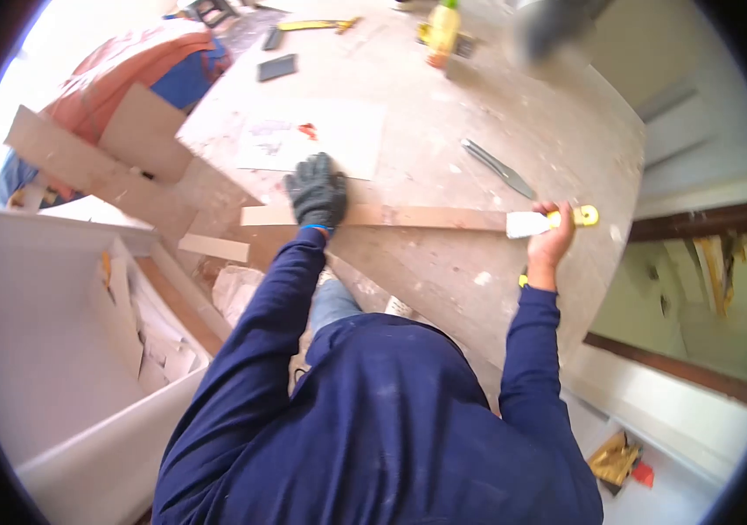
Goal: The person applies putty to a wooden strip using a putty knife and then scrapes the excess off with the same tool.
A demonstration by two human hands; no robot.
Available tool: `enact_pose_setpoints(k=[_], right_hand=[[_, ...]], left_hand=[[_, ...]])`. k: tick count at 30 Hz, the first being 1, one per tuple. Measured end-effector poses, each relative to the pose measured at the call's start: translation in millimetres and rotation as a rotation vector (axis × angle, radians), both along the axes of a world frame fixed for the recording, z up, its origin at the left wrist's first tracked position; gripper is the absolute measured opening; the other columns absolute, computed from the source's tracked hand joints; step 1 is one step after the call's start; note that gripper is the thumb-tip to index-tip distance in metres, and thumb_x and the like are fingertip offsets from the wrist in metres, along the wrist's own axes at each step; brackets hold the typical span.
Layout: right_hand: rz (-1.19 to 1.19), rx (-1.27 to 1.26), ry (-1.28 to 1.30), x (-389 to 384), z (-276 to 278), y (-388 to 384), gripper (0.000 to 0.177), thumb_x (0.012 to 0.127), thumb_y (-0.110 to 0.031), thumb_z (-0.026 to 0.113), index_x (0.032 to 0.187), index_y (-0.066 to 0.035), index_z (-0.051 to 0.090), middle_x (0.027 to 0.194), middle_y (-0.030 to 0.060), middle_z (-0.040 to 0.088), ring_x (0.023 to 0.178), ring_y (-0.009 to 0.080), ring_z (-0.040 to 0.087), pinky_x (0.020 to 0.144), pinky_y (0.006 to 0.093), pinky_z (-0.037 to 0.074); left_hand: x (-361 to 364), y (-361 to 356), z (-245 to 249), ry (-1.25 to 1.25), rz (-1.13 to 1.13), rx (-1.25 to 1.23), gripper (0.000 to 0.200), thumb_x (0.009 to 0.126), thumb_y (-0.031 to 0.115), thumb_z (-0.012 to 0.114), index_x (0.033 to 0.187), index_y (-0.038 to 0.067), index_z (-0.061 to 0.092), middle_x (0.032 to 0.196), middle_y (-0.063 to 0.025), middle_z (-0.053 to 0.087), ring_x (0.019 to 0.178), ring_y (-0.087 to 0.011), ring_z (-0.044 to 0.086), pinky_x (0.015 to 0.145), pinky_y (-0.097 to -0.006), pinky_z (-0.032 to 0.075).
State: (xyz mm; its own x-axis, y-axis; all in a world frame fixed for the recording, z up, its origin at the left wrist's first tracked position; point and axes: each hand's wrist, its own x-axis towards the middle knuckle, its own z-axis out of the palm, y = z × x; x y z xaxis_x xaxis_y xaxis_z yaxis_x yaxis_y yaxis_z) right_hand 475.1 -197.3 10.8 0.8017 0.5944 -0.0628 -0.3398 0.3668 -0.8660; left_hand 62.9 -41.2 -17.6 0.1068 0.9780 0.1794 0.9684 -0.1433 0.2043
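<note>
A long, narrow wooden strip (426, 217) lies across the worktable. My left hand (317, 192), in a dark glove, rests on the strip near its left end with the fingers pointing away from me. My bare right hand (553, 236) is closed around a putty knife (583, 215) with a yellow handle. Its wide pale blade overlaps the right end of the strip. Beyond the strip, a grey knife-like tool (498, 168) lies on the table. A paper sheet (360, 140) with a small red item on it lies just beyond my left hand.
On the worktable (443, 114) stand a yellow bottle (443, 35), a dark flat object (277, 67) and a yellow tool (308, 24). Boards (85, 171) lean at the left, above a white bin (32, 324) holding scraps. A dark blurred object is at the top right.
</note>
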Motion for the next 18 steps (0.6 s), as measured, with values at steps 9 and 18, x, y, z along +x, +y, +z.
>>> enact_pose_setpoints(k=[9,18], right_hand=[[-0.052,-0.275,-0.226,-36.1,5.6,4.5,0.043,0.103,-0.037,0.060,0.126,-0.001,0.054,0.102,0.0116,0.070,0.086,0.0179,0.067,0.078,0.0346,0.055],[0.202,-0.339,-0.076,-49.3,25.6,-27.2,0.031,0.091,-0.017,0.075,0.116,-0.007,0.062,0.100,0.0067,0.069,0.084,0.0203,0.071,0.069,0.0352,0.059]], left_hand=[[-1.2,-7.6,16.0,-0.144,-0.017,0.068,0.060,0.094,0.046,0.060,0.140,0.008,0.055,0.146,-0.0181,0.054,0.138,-0.0378,0.046,0.118,-0.0570,0.026],[-162.1,-6.1,18.1,-0.752,0.120,0.117,0.056,0.095,0.029,0.070,0.138,-0.002,0.055,0.143,-0.0243,0.054,0.134,-0.0374,0.049,0.116,-0.0445,0.035]])
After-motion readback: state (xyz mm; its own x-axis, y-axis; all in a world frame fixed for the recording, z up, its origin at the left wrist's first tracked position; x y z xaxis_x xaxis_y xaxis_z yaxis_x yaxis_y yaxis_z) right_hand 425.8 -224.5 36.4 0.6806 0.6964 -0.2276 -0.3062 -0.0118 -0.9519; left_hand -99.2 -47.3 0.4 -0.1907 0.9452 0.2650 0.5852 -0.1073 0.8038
